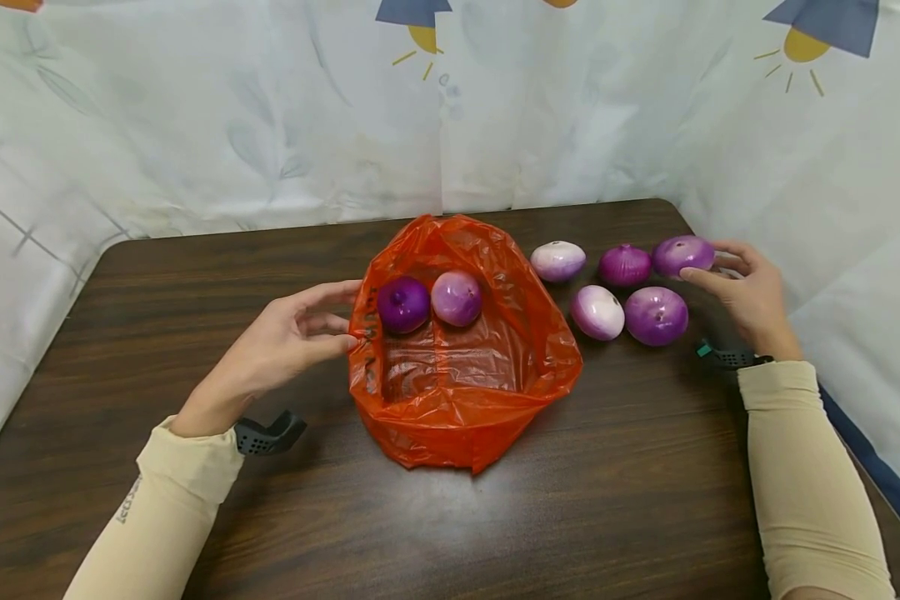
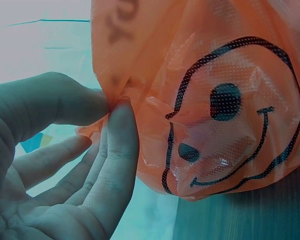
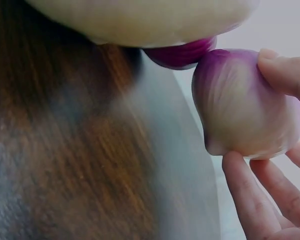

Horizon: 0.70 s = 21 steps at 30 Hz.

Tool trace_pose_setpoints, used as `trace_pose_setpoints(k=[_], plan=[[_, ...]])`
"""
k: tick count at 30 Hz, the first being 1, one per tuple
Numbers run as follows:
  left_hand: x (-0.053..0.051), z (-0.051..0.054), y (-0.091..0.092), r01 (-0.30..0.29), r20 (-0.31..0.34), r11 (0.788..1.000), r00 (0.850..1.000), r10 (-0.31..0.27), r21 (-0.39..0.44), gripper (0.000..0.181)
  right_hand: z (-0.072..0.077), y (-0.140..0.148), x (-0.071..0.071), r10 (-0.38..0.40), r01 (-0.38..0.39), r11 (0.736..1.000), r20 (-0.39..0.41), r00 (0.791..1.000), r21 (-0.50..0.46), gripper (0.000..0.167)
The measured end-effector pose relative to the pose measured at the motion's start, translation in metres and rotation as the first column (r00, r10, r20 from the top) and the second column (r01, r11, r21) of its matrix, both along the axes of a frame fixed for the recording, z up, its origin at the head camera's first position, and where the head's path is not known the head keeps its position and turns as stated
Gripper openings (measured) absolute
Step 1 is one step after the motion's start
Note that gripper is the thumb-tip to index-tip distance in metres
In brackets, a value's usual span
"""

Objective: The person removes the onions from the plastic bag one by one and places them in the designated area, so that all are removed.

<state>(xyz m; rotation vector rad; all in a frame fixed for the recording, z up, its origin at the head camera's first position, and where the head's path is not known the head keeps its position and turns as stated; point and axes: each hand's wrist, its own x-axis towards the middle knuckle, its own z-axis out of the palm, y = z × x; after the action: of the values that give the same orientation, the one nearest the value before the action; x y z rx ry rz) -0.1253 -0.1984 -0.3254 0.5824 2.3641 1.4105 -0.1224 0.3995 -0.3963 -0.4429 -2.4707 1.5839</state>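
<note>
A red plastic bag (image 1: 450, 425) lies with its mouth spread wide, and two purple onions (image 1: 403, 305) sit inside it. My left hand (image 1: 285, 337) pinches the bag's left rim between thumb and fingers; a black smiley face (image 2: 230, 125) is printed on the bag's outside. At the far right, my right hand (image 1: 746, 292) grips a purple-and-white onion (image 3: 245, 105) with the thumb on one side and fingers on the other. Beside it are a dark purple onion (image 1: 626, 265), a large purple onion (image 1: 656, 317) and two paler onions (image 1: 597, 312).
The brown wooden table (image 1: 270, 517) has its back edge against a white patterned curtain (image 1: 195, 108). The right-hand onions stand close together between the bag and my right hand. A black strap (image 1: 270, 433) is on my left wrist, another (image 1: 733, 358) on my right.
</note>
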Motion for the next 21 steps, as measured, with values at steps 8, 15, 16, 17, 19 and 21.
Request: trace_pose_setpoints(k=[8, 15, 16, 17, 19, 21], plan=[[-0.001, -0.001, 0.000, 0.006, 0.002, 1.000, 1.000, -0.006, 0.004, 0.064, -0.010, 0.003, -0.005, 0.046, -0.046, 0.998, -0.002, 0.999, 0.052, 0.055], [-0.001, -0.002, 0.000, 0.012, 0.000, 1.000, 1.000, -0.012, 0.014, 0.063, -0.016, 0.004, -0.007, 0.060, -0.060, 0.992, 0.009, 0.998, 0.110, 0.057], [-0.001, -0.002, 0.000, 0.011, 0.002, 1.000, 1.000, -0.011, 0.015, 0.063, -0.017, 0.004, -0.008, 0.062, -0.063, 0.992, 0.011, 0.998, 0.113, 0.057], [-0.001, -0.002, 0.000, 0.010, 0.004, 1.000, 1.000, -0.010, 0.016, 0.063, -0.017, 0.003, -0.008, 0.062, -0.063, 0.992, 0.013, 0.998, 0.113, 0.057], [-0.001, -0.002, 0.000, 0.009, 0.006, 1.000, 1.000, -0.009, 0.016, 0.064, -0.017, 0.003, -0.007, 0.065, -0.067, 0.991, 0.019, 0.998, 0.115, 0.057], [-0.001, -0.001, 0.000, 0.008, 0.008, 1.000, 1.000, -0.008, 0.014, 0.064, -0.016, 0.003, -0.007, 0.071, -0.073, 0.991, 0.022, 0.997, 0.114, 0.056]])
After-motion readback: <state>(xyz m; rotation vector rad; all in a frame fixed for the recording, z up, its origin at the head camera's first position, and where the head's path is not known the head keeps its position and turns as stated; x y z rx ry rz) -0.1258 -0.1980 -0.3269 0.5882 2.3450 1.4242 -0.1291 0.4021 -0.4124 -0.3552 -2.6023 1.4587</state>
